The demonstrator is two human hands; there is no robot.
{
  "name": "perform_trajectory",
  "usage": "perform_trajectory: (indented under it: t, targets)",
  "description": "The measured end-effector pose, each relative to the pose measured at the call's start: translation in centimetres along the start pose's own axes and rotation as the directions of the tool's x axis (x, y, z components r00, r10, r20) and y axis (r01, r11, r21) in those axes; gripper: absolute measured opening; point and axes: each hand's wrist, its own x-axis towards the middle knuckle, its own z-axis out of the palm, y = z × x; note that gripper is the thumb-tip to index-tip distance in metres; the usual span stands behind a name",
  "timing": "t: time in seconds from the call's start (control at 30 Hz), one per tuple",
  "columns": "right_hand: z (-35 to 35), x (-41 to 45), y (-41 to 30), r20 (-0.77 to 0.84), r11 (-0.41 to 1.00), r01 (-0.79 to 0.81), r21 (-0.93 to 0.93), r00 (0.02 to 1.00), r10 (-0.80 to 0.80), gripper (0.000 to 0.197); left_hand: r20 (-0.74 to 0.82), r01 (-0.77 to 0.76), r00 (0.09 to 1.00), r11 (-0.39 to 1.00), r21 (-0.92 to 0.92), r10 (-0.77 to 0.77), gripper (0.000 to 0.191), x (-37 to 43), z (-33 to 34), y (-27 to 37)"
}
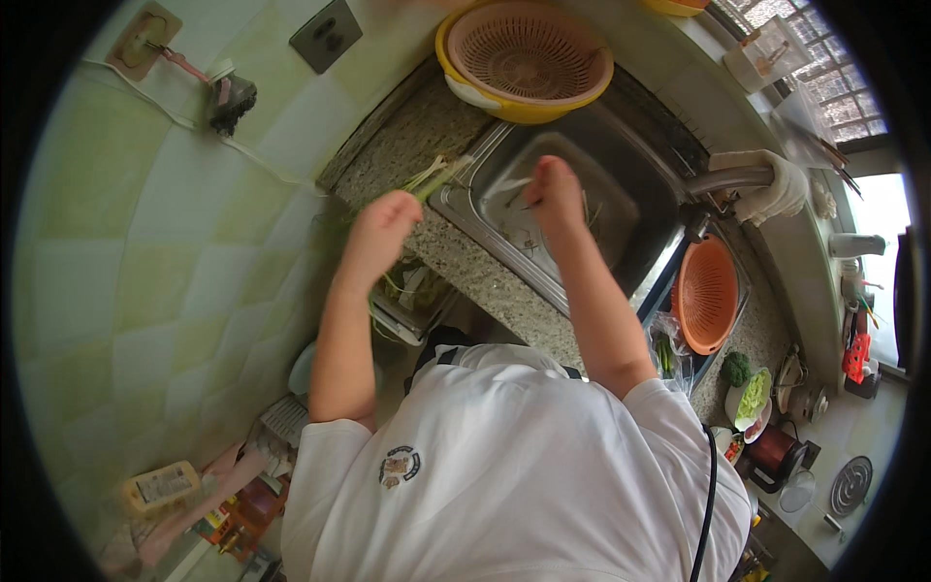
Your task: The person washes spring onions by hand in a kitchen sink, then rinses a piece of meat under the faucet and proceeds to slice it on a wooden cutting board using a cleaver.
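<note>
My left hand (385,224) is closed around a bunch of green onions (436,182) over the counter beside the sink. Their pale root ends point towards the sink, and the green leaves trail left of my hand in a blur. My right hand (556,190) is over the steel sink (625,240), fingers curled in. A pale, blurred strip (508,185) shows by its fingertips; whether they hold it is unclear. Small plant scraps (524,240) lie on the sink's bottom.
A pink colander (524,58) sits in a yellow basin (465,91) behind the sink. The faucet (731,180) has a cloth over it. An orange colander (704,295), bagged green vegetables (663,353) and broccoli (736,369) are on the right. Below the counter, a bin (418,331) holds scraps.
</note>
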Motion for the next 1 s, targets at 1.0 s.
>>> perform_trajectory:
  t: [1.0]
  targets:
    - [2.0, -8.0, -2.8, -0.015, 0.923, -0.115, 0.367, 0.991, 0.13, 0.008, -0.277, -0.306, 0.946, 0.181, -0.935, 0.17, 0.025, 3.9, 3.7, 3.0]
